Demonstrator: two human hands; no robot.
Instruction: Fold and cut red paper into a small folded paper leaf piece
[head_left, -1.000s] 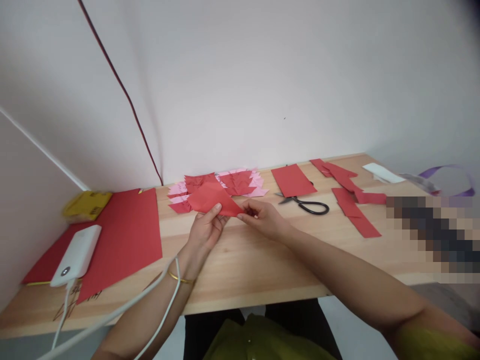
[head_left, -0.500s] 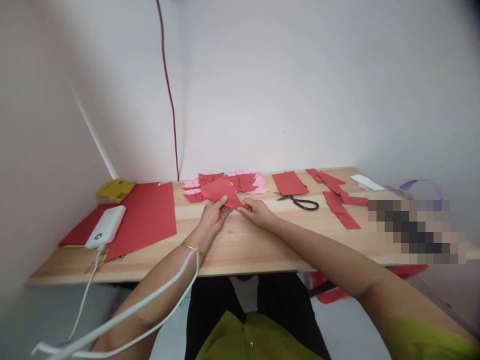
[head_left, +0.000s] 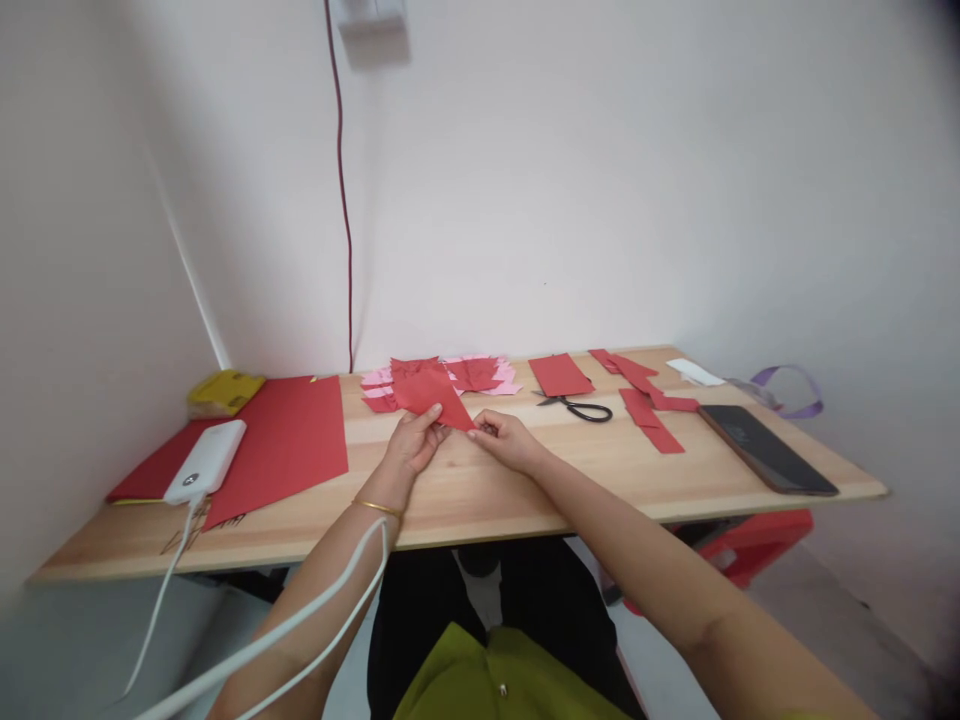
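Observation:
A piece of red paper [head_left: 435, 393] is held above the wooden table, in front of me. My left hand [head_left: 416, 437] grips its lower edge, thumb on top and fingers underneath. At the paper's lower right corner, my right hand [head_left: 504, 438] pinches it between thumb and curled fingers. Behind the paper lie several cut red and pink paper pieces [head_left: 480, 373], partly covered by it. To the right of my right hand are black-handled scissors [head_left: 589, 410], beside a red paper rectangle [head_left: 561, 375].
Large red sheets [head_left: 300, 440] lie at the left with a white power bank [head_left: 206, 460] and a yellow packet [head_left: 225, 393] on them. Red strips [head_left: 651, 422] and a phone [head_left: 765, 450] lie at the right. A white cable [head_left: 315, 600] crosses my left forearm.
The camera view has shifted slightly. Both hands stay on the red paper, whose visible outline has narrowed as it tilts. The phone at the right now shows clearly.

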